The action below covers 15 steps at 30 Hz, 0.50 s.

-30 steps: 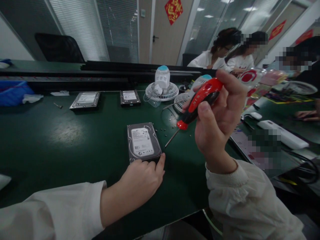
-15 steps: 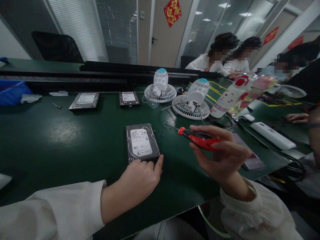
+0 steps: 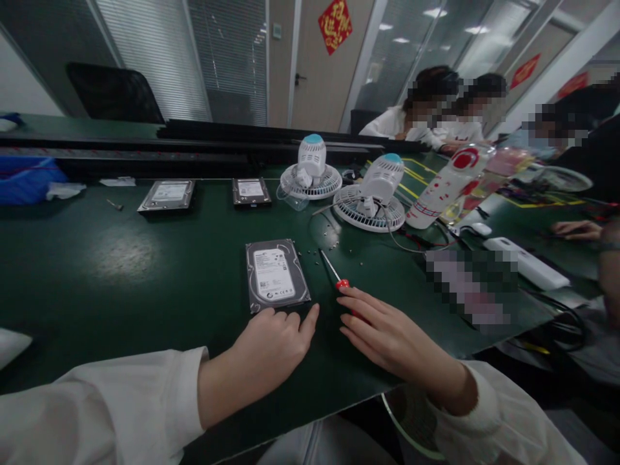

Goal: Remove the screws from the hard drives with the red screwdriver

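The left hand (image 3: 274, 345) is at the near edge of the hard disk drive (image 3: 276, 274), index finger extended just beside the near right corner, other fingers curled. The right hand (image 3: 387, 332) is palm down over the handle of the red-collared screwdriver (image 3: 330, 266), fingers slightly apart. The fingers' undersides are hidden, so I cannot tell whether either grip is pinching anything. The drive lies flat, label up, on the green counter (image 3: 145, 316). The screwdriver's shaft points away, right of the drive, towards scattered small screws (image 3: 334, 245). Farther back, right to left: a white bottle (image 3: 443, 190), two white fans (image 3: 385, 177) with grilles down, a small dark drive (image 3: 250, 192) and a silver drive (image 3: 167, 196). At the rear, a door (image 3: 320, 90) bears a red diamond-shaped sign (image 3: 336, 27).
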Available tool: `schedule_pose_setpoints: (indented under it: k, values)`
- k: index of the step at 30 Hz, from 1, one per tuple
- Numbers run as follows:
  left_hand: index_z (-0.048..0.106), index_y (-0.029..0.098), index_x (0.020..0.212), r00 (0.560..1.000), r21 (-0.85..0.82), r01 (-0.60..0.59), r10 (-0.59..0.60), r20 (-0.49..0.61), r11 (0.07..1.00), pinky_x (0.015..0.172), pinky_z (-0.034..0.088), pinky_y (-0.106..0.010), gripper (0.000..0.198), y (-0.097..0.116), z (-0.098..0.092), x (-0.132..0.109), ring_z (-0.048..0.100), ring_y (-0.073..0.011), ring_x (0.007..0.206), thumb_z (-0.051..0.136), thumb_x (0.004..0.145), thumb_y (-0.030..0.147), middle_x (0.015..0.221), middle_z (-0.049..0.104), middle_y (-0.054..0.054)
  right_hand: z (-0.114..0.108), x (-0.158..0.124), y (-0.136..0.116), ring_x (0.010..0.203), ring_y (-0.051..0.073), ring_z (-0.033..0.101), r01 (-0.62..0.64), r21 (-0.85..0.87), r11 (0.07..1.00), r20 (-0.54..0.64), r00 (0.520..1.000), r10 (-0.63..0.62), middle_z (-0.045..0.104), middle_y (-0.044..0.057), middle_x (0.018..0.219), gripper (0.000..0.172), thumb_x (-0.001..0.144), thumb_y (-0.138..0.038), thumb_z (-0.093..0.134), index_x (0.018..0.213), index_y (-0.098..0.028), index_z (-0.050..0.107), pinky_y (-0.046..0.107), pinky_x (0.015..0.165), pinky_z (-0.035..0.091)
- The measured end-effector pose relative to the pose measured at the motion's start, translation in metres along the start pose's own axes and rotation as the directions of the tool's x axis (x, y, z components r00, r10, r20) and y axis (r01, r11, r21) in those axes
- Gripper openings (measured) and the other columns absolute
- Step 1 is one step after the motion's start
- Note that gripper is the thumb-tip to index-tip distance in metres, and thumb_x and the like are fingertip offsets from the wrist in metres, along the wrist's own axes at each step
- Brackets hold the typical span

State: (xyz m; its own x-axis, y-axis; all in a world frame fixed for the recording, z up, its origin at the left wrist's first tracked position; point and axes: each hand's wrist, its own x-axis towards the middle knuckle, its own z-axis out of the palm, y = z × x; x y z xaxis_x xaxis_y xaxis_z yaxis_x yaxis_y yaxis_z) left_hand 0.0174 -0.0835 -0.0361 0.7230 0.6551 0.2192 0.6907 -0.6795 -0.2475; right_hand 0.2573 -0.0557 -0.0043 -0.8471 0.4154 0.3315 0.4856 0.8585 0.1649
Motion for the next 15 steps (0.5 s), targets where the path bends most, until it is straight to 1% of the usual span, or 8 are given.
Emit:
schedule_pose_setpoints:
  k: [2, 4, 8, 10, 11, 12, 14, 15]
  values:
    - [0.052, 0.007, 0.140, 1.000, -0.005, -0.005, 0.005, -0.001, 1.000, 0.051, 0.039, -0.030, 0.047, 0.000, 0.000, 0.000, 0.063, -0.0175, 0.059, 0.057, 0.093, 0.015, 0.075, 0.066, -0.005, 0.001, 0.000, -0.002, 0.125, 0.030, 0.062, -0.034, 0.026, 0.999, 0.029, 0.999, 0.033, 0.070, 0.014, 0.115, 0.016, 0.093, -0.024, 0.057, 0.094, -0.013, 0.068, 0.040, 0.101, 0.061]
    - [0.053, 0.006, 0.139, 1.000, -0.009, -0.001, 0.001, -0.007, 1.000, 0.051, 0.039, -0.031, 0.047, 0.000, -0.001, 0.000, 0.063, -0.0181, 0.059, 0.058, 0.093, 0.015, 0.074, 0.066, -0.005, 0.001, 0.000, -0.002, 0.124, 0.029, 0.062, -0.041, 0.031, 0.999, 0.044, 0.998, 0.040, 0.070, 0.013, 0.115, 0.018, 0.093, -0.027, 0.056, 0.097, -0.014, 0.069, 0.043, 0.101, 0.061]
    - [0.053, 0.007, 0.139, 1.000, -0.021, 0.003, -0.003, -0.001, 1.000, 0.050, 0.039, -0.030, 0.048, 0.000, -0.002, 0.001, 0.063, -0.0178, 0.060, 0.060, 0.092, 0.016, 0.074, 0.067, -0.005, -0.014, 0.014, 0.006, 0.113, 0.026, 0.065, -0.053, 0.023, 0.998, 0.043, 0.998, 0.052, 0.070, 0.009, 0.112, 0.017, 0.095, -0.027, 0.053, 0.099, -0.018, 0.067, 0.053, 0.108, 0.051]
    - [0.053, 0.006, 0.139, 1.000, -0.023, -0.005, 0.005, 0.014, 1.000, 0.050, 0.039, -0.029, 0.048, 0.000, -0.001, 0.001, 0.063, -0.0174, 0.059, 0.060, 0.092, 0.016, 0.074, 0.067, -0.005, -0.029, 0.033, 0.017, 0.098, 0.022, 0.066, -0.079, 0.019, 0.997, 0.035, 0.996, 0.079, 0.071, 0.009, 0.102, 0.018, 0.096, -0.022, 0.049, 0.095, -0.017, 0.067, 0.049, 0.103, 0.051]
    - [0.052, 0.006, 0.139, 1.000, -0.021, -0.007, 0.007, 0.022, 1.000, 0.049, 0.038, -0.029, 0.049, -0.001, -0.001, 0.002, 0.063, -0.0174, 0.058, 0.060, 0.092, 0.016, 0.074, 0.068, -0.005, -0.035, 0.045, 0.025, 0.093, 0.021, 0.064, -0.128, 0.033, 0.991, 0.047, 0.991, 0.127, 0.071, 0.009, 0.097, 0.019, 0.096, -0.023, 0.049, 0.093, -0.017, 0.067, 0.044, 0.095, 0.054]
    - [0.052, 0.006, 0.139, 1.000, -0.019, -0.008, 0.008, 0.027, 1.000, 0.049, 0.039, -0.030, 0.050, -0.001, -0.001, 0.002, 0.063, -0.0177, 0.058, 0.060, 0.092, 0.016, 0.074, 0.068, -0.005, -0.038, 0.059, 0.034, 0.095, 0.022, 0.062, -0.197, 0.051, 0.979, 0.098, 0.977, 0.191, 0.070, 0.009, 0.096, 0.019, 0.096, -0.024, 0.049, 0.094, -0.017, 0.067, 0.040, 0.088, 0.053]
    - [0.052, 0.005, 0.139, 1.000, -0.018, -0.003, 0.004, 0.029, 1.000, 0.048, 0.039, -0.030, 0.050, -0.001, -0.001, 0.002, 0.063, -0.0185, 0.057, 0.061, 0.091, 0.016, 0.075, 0.068, -0.006, -0.037, 0.086, 0.056, 0.097, 0.024, 0.058, -0.306, 0.065, 0.950, 0.238, 0.929, 0.283, 0.069, 0.010, 0.096, 0.018, 0.093, -0.023, 0.051, 0.089, -0.016, 0.067, 0.040, 0.088, 0.049]
    - [0.052, 0.005, 0.139, 1.000, -0.020, -0.001, 0.002, 0.027, 1.000, 0.047, 0.039, -0.031, 0.050, -0.001, -0.002, 0.002, 0.063, -0.0187, 0.057, 0.061, 0.091, 0.016, 0.075, 0.068, -0.006, -0.031, 0.099, 0.067, 0.100, 0.025, 0.058, -0.331, 0.064, 0.941, 0.271, 0.914, 0.303, 0.069, 0.010, 0.099, 0.015, 0.091, -0.022, 0.054, 0.089, -0.016, 0.067, 0.039, 0.087, 0.048]
